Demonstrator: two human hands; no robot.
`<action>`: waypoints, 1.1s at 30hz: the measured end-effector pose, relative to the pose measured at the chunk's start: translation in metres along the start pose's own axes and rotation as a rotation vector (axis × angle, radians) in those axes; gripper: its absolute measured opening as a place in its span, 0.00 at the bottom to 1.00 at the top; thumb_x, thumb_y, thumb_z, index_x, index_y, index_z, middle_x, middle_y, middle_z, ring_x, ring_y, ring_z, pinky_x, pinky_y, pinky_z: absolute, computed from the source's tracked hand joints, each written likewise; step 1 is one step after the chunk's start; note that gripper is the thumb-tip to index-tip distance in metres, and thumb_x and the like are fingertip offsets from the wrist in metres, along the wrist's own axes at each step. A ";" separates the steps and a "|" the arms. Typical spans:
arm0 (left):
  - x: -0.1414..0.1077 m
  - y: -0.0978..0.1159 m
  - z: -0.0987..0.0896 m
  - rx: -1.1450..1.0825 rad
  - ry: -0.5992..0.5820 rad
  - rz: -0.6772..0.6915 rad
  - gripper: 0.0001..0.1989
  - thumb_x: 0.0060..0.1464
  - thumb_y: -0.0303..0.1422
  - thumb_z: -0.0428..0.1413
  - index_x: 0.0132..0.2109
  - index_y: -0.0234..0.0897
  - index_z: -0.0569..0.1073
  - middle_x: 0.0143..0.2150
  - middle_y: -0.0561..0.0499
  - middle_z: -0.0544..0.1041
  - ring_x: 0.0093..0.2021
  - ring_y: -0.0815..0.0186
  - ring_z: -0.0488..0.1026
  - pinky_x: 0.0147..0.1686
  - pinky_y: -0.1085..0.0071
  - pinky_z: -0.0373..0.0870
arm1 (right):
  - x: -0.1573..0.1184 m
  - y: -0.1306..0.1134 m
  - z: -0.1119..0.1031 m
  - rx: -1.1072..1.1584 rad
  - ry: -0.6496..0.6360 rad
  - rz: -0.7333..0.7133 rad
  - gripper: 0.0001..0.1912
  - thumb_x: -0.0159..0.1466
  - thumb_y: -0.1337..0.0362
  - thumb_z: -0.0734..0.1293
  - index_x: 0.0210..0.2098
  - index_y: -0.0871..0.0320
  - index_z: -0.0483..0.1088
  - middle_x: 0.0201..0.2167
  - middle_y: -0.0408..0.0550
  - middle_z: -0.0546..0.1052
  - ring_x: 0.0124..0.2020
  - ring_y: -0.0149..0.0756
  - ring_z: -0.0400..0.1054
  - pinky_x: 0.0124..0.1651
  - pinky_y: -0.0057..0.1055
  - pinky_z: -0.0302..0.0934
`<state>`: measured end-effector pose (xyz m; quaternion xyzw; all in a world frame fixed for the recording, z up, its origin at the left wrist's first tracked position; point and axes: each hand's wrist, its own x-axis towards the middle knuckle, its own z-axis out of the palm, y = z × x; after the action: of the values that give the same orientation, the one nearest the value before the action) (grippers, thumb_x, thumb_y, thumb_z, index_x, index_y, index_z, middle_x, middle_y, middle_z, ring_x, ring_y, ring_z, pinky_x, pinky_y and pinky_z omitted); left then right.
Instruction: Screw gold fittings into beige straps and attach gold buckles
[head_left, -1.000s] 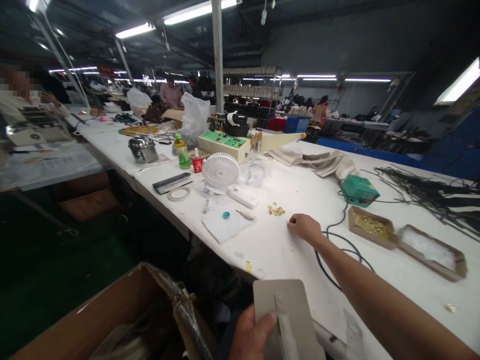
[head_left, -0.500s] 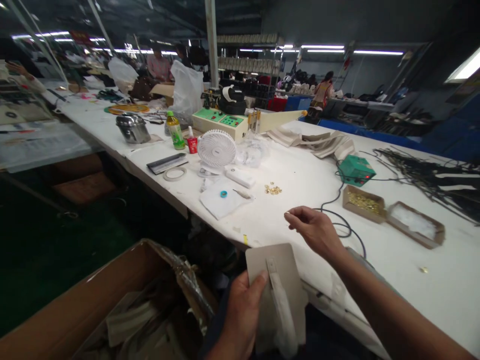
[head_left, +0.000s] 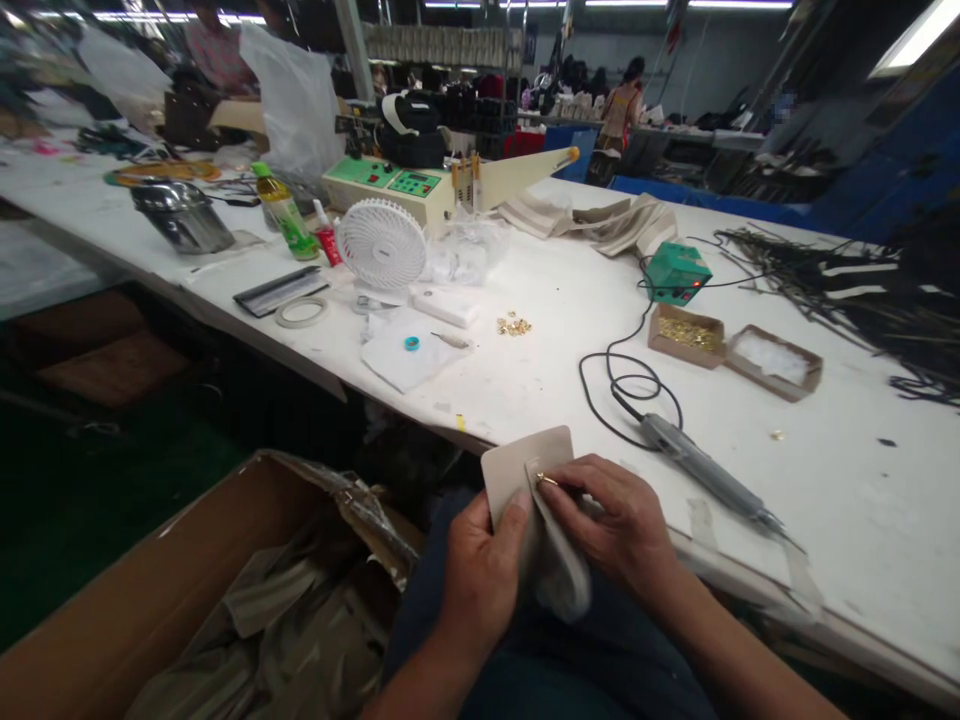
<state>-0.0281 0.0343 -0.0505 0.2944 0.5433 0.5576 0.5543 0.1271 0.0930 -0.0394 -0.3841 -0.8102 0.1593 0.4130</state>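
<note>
Left fingers (head_left: pixel 512 520) grasped beige panel (head_left: pixel 517 464) near table (head_left: pixel 555 385); right fingers (head_left: pixel 606 476) pinched gold fitting (head_left: pixel 547 481) at upper end of strap (head_left: pixel 562 565) — whether fastened, couldn't tell. Loose gold fittings (head_left: pixel 514 324), corded tool (head_left: pixel 697 465) lay untouched — beige pieces (head_left: pixel 277 600) in carton (head_left: pixel 187 555).

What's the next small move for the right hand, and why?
Probably press the gold metal fitting squarely against the strap near its upper end: the right hand pinches it there, while the left hand grips the beige panel. Whether it's already seated is too small to tell.
</note>
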 end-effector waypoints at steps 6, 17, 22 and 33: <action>-0.009 0.011 0.006 0.187 -0.033 0.206 0.19 0.65 0.42 0.59 0.54 0.34 0.82 0.44 0.47 0.84 0.43 0.60 0.79 0.43 0.70 0.75 | 0.000 -0.013 -0.011 0.019 0.027 0.033 0.04 0.68 0.69 0.70 0.38 0.55 0.78 0.30 0.44 0.80 0.30 0.34 0.72 0.35 0.31 0.64; -0.014 0.008 0.012 0.347 -0.088 0.318 0.16 0.70 0.41 0.55 0.55 0.38 0.81 0.43 0.51 0.83 0.40 0.65 0.77 0.41 0.73 0.72 | -0.007 -0.017 -0.030 -0.033 0.019 0.108 0.05 0.68 0.67 0.70 0.34 0.55 0.78 0.27 0.43 0.77 0.28 0.33 0.69 0.34 0.30 0.60; -0.015 0.009 0.012 0.387 -0.106 0.368 0.17 0.71 0.39 0.54 0.59 0.41 0.79 0.49 0.50 0.83 0.45 0.64 0.78 0.46 0.72 0.73 | -0.007 -0.018 -0.030 -0.027 0.019 0.107 0.05 0.68 0.67 0.70 0.34 0.55 0.78 0.27 0.42 0.77 0.28 0.32 0.69 0.34 0.30 0.59; -0.012 -0.001 0.009 0.459 -0.191 0.539 0.19 0.72 0.33 0.51 0.66 0.45 0.74 0.63 0.47 0.78 0.62 0.60 0.74 0.64 0.64 0.69 | -0.011 -0.016 -0.020 -0.079 0.004 0.132 0.07 0.70 0.66 0.69 0.37 0.55 0.80 0.29 0.43 0.79 0.30 0.34 0.72 0.36 0.30 0.61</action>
<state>-0.0166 0.0253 -0.0454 0.5945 0.5030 0.5170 0.3552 0.1388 0.0732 -0.0243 -0.4531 -0.7878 0.1536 0.3879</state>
